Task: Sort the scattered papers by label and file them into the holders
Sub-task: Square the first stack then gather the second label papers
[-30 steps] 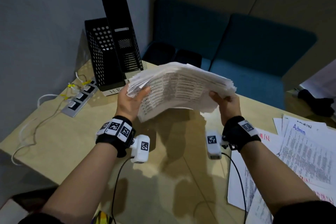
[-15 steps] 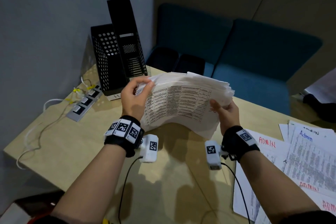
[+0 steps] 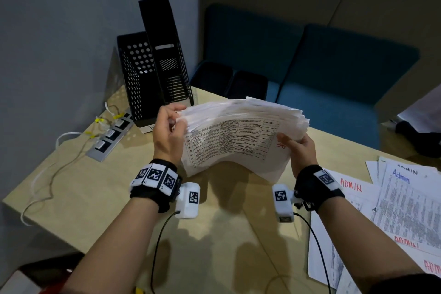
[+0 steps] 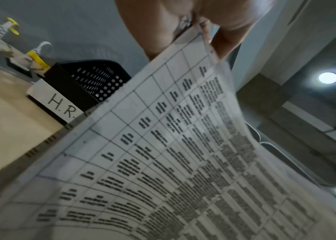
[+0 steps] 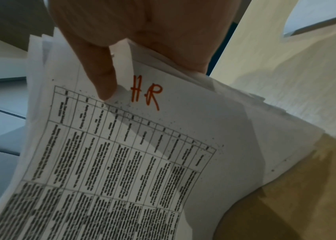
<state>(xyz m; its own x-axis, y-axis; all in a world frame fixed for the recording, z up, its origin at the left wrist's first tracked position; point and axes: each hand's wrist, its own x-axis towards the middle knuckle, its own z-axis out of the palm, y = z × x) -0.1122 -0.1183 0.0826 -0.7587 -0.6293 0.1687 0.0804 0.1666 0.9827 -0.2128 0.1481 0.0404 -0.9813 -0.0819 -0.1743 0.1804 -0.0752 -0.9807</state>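
The surface (image 3: 71,188), a light wooden desk set against a grey wall, carries two black perforated holders at its far left corner and a spread of loose sheets at its right edge. The holders (image 3: 152,71) stand upright and side by side; a white label reading "H.R." (image 4: 60,104) is seen at the foot of the nearer one in the left wrist view. The sheets marked ADMIN (image 3: 403,200) lie overlapped on the surface, well apart from the holders, and are not yet filed. A thick stack of papers (image 3: 238,136) is held above the surface, just in front of the holders, its top sheet printed with a table and marked "HR" (image 5: 145,95) in red. The stack is grasped at its right end by the right hand (image 3: 301,150), the thumb pressed on the top sheet beside the red mark. The left end is pinched by the left hand (image 3: 167,136), whose curled fingers are set at the fanned edges. The step in hand is judged to be the squaring of the HR stack before filing. The next move calls for the edges to be aligned, the stack turned upright, and its lower edge guided into the holder labelled H.R.
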